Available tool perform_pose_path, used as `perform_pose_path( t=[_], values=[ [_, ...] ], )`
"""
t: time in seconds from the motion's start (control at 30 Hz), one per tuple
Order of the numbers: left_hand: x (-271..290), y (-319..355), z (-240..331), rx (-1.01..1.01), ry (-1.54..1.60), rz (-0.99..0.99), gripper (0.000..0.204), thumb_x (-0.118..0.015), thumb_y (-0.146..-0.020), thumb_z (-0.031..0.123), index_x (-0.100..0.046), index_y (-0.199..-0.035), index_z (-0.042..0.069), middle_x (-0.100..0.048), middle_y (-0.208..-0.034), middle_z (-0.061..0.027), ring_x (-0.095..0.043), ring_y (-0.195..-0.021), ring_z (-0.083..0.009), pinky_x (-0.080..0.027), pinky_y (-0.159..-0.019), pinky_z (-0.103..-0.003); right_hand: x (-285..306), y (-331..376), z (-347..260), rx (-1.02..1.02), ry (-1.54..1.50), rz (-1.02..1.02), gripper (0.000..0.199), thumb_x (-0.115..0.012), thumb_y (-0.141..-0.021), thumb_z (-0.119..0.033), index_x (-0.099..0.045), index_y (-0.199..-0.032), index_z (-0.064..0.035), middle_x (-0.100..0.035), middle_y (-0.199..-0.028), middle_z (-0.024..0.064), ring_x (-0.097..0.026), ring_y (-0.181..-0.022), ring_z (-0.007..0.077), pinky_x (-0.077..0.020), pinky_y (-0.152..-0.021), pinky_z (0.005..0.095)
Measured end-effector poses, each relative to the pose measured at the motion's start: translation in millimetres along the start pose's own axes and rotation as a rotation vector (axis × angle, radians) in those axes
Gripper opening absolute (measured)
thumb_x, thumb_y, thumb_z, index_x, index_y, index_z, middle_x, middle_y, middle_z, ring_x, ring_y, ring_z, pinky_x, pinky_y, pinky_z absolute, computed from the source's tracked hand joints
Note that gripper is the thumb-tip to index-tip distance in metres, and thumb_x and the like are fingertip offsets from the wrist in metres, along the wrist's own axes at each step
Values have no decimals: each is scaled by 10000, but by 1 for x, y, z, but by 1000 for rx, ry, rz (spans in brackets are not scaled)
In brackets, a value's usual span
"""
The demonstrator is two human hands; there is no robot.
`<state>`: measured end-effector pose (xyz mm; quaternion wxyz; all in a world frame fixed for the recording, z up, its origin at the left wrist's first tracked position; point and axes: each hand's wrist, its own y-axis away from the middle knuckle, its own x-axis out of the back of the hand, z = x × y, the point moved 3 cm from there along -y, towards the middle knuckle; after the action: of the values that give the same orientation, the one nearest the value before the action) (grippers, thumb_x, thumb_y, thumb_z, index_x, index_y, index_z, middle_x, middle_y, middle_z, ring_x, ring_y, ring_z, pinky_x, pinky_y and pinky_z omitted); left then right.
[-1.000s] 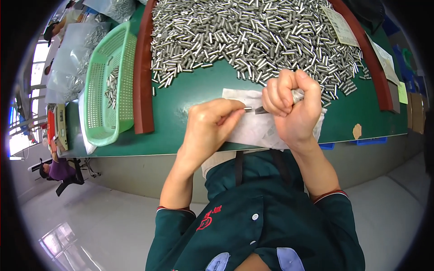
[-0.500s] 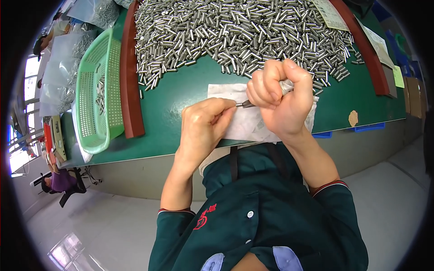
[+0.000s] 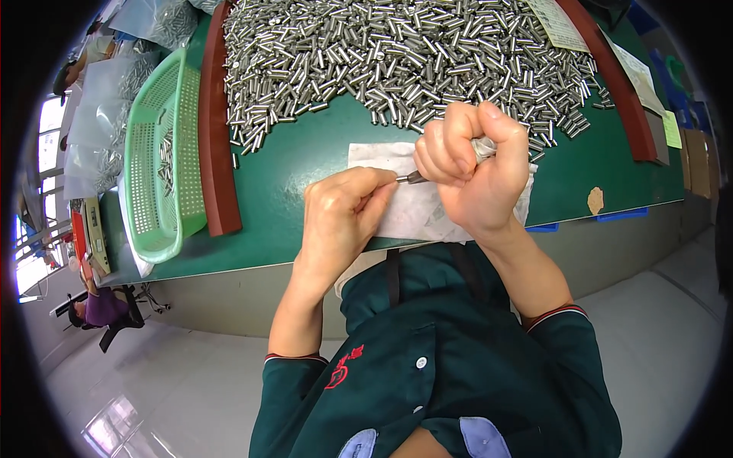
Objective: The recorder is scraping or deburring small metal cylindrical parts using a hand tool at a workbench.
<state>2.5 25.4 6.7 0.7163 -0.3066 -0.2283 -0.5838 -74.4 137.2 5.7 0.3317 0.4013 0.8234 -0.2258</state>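
Note:
My left hand (image 3: 343, 217) pinches the end of a small metal pin (image 3: 410, 179) between thumb and fingers. My right hand (image 3: 473, 168) is closed in a fist around a bundle of metal pins, its fingers meeting the same pin from the other side. Both hands hover over a white cloth (image 3: 412, 210) spread on the green table (image 3: 290, 175) near its front edge. A large heap of short silver metal pins (image 3: 397, 53) covers the table just beyond the hands.
A green plastic basket (image 3: 156, 153) holding a few pins stands at the left, beside a brown rail (image 3: 214, 114). Another brown rail (image 3: 611, 76) curves at the right. Clear bags of parts (image 3: 99, 130) lie far left. A person (image 3: 99, 309) sits on the floor level below left.
Both hands have stayed together over the cloth, shifting slightly in the picture as the head moved. The left fingers keep working the pin against the right fist.

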Motion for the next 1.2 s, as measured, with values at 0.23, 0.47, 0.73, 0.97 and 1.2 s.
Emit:
perform_pose_path(
  t=[0.23,0.47,0.73,0.97,1.2],
  values=[
    [-2,1,-2,8,41,-3,52,-606,-672,-1,-591,-722,-2,-536,-576,-120,-516,-474,-239,-405,-457,-297,-1,0,3,3,54,23,399,-242,-846,-301,-278,-500,-106,-248,-415,-26,-155,-386,79,-164,-397,244],
    [2,-3,-3,-17,29,-29,50,-601,-672,-5,-590,-721,0,-539,-580,-133,-531,-509,-279,-412,-470,-315,-8,2,6,60,359,4,349,-326,-800,-217,-303,-495,-49,-298,-460,-9,-251,-443,71,-199,-414,242],
    [10,-1,-4,68,92,25,37,-603,-704,14,-599,-739,5,-496,-527,-35,-428,-445,-85,-344,-430,-222,-8,-3,6,52,272,37,400,-285,-869,-253,-300,-507,-82,-264,-436,-13,-191,-402,80,-177,-401,241],
    [28,-8,-48,439,1406,-27,44,-526,-809,66,-508,-838,38,-529,-718,-64,-250,-445,-15,-205,-401,-159,-7,1,6,19,143,-34,354,-291,-840,-196,-277,-509,-69,-261,-454,-9,-215,-423,77,-182,-412,234],
    [29,-11,-56,418,1421,1,154,-472,-836,49,-534,-976,27,-557,-757,-74,-241,-436,-13,-206,-402,-161,-5,-2,6,-6,57,-8,378,-286,-842,-227,-286,-501,-66,-257,-433,-3,-195,-405,73,-163,-394,240]
  ],
)
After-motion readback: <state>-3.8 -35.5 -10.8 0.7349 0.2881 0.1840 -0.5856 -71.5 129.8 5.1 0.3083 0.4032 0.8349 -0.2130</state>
